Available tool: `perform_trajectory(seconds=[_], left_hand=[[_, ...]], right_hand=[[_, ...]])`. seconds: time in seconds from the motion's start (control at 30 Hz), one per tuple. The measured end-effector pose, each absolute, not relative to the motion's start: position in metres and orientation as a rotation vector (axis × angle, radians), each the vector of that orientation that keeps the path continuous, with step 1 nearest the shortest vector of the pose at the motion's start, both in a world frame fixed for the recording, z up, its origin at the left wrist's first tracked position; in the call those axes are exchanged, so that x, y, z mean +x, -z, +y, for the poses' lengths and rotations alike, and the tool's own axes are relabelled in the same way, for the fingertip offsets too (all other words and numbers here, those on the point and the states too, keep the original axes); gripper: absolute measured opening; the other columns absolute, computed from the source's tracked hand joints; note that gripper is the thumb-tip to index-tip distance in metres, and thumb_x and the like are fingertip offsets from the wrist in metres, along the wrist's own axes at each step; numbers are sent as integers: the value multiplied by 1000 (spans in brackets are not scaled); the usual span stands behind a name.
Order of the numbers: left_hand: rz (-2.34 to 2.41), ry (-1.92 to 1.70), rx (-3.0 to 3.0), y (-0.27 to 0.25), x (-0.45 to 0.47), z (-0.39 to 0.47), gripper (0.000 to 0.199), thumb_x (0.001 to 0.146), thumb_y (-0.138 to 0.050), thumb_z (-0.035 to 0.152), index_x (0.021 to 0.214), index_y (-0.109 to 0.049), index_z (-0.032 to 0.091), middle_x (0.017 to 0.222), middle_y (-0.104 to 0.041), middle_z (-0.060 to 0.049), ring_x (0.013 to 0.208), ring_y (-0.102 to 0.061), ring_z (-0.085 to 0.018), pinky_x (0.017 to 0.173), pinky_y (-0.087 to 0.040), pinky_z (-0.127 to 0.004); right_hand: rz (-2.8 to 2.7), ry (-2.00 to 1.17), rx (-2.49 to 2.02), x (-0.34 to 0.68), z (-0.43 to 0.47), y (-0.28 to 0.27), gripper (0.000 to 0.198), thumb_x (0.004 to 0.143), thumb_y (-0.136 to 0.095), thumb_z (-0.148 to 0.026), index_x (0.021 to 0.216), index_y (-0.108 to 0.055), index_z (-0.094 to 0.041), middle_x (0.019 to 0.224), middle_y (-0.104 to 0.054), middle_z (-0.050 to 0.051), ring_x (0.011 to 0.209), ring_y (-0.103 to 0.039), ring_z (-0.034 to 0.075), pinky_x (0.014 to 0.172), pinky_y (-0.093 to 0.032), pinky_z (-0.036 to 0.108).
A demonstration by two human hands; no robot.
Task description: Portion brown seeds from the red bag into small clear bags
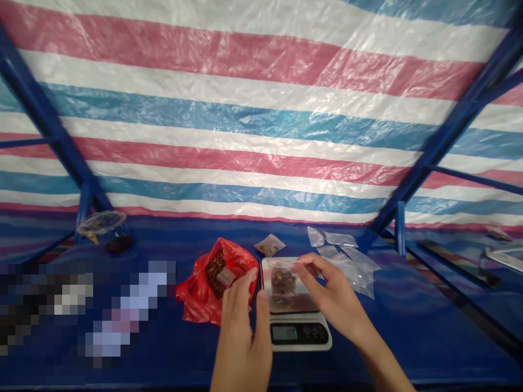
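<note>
A small clear plastic bag of brown beans or seeds lies on the steel plate of a kitchen scale. My right hand pinches the bag's upper right edge between thumb and fingertips. My left hand is at the scale's left side, thumb and fingers apart, holding nothing. Just beyond its fingertips sits an opened red plastic bag full of brown beans, with a small translucent piece resting on top. The scale's display is lit, but its digits are too blurred to read.
Behind the scale lies a filled clear bag. Several flat clear bags spread to the right on the blue table. A round clear container stands at the far left. Blue metal posts and a striped sheet close off the back.
</note>
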State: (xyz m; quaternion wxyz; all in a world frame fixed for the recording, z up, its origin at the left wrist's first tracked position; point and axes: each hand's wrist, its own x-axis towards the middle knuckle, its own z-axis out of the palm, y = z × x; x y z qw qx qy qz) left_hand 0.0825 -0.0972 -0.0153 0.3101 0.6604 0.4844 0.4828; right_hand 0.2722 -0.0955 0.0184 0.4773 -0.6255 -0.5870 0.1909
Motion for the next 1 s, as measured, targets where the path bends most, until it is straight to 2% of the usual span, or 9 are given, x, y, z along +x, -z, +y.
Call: perform_trajectory(seconds=[0.1,0.17,0.27,0.33,0.4,0.57,0.77,1.0], left_hand=[[1311,-1291,1324,19,98,-106,48,103,-49,48,141,-61,22,145,-62,-13,139,-55,-27,116,-45,-44],[1267,-1310,1105,23,102,-108,52,100,-52,55,137,-65,22,138,-67,-14,131,-62,-28,110,-51,-40],[1159,-1308,815,32,100,-106,66,93,-60,65,138,-64,18,104,-77,-13,90,-74,-25,77,-60,-33],[1089,-1315,642,39,97,-102,81,87,-65,70,145,-57,14,82,-74,-8,64,-68,-19,58,-54,-29],[1042,-1333,520,46,93,-99,92,82,-70,72,149,-51,12,74,-70,-4,53,-62,-15,51,-49,-26],[1005,-1283,442,59,86,-99,96,77,-74,72,149,-48,14,80,-70,-5,45,-58,-12,46,-47,-26],[1006,-1221,447,67,80,-102,97,79,-70,75,151,-46,15,90,-72,-9,49,-61,-13,50,-50,-27],[1152,-1166,651,59,67,-106,81,91,-61,67,156,-46,22,109,-75,-15,63,-68,-16,51,-53,-26]], right_hand=[[-1557,-549,-1487,248,-88,-47,31,97,-57,-47,86,-70,-22,78,-67,1,73,-56,16,69,-46,26],[-1612,-629,-1499,234,-74,-57,29,97,-57,-46,86,-71,-22,76,-68,0,68,-58,15,62,-45,25],[-1713,-697,-1512,216,-47,-59,26,96,-58,-41,86,-72,-22,77,-72,1,67,-63,16,59,-45,25],[-1822,-708,-1512,207,-32,-56,24,95,-57,-37,85,-73,-22,80,-75,3,69,-66,17,61,-46,26],[-1920,-715,-1519,200,-22,-51,23,95,-57,-34,86,-74,-21,83,-76,4,72,-67,18,64,-46,27],[-1967,-829,-1573,189,-16,-36,26,97,-55,-37,88,-73,-21,84,-77,5,72,-69,19,63,-47,28],[-1962,-883,-1554,181,-12,-28,29,94,-57,-45,82,-72,-23,76,-75,4,65,-67,20,58,-46,29],[-1880,-925,-1559,185,-18,-27,32,95,-58,-50,86,-74,-24,72,-72,3,59,-61,18,52,-42,27]])
